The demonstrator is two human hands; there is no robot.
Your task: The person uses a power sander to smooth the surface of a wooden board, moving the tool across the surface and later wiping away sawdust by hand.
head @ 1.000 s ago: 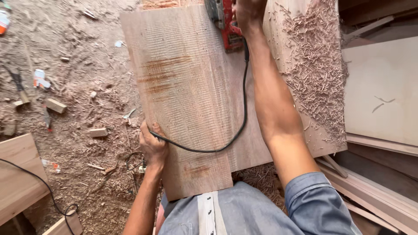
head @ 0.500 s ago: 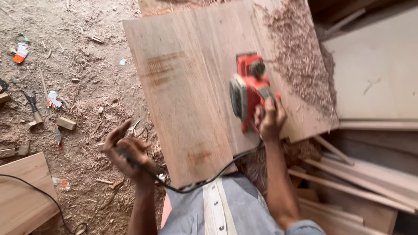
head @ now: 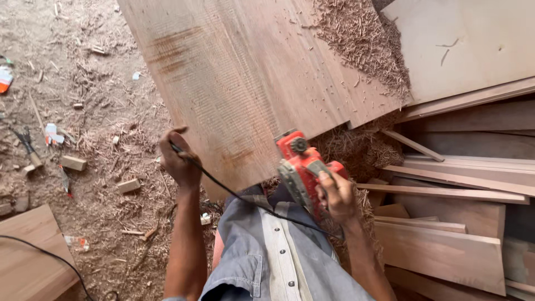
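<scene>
Shavings point(head: 362, 44) heap on the ridged board point(head: 245, 83); right hand point(head: 337, 195) grips the red planer point(head: 301, 167) off its near end, left hand point(head: 178, 161) pinches the cord point(head: 234, 192); smoothing looks unfinished.

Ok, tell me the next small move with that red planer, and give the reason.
Probably set the red electric planer back flat on the near end of the wide board. The right hand holds it off the board's near edge, tilted, while the left hand holds the black cord aside. Rough patches show on the board's near part.
</scene>
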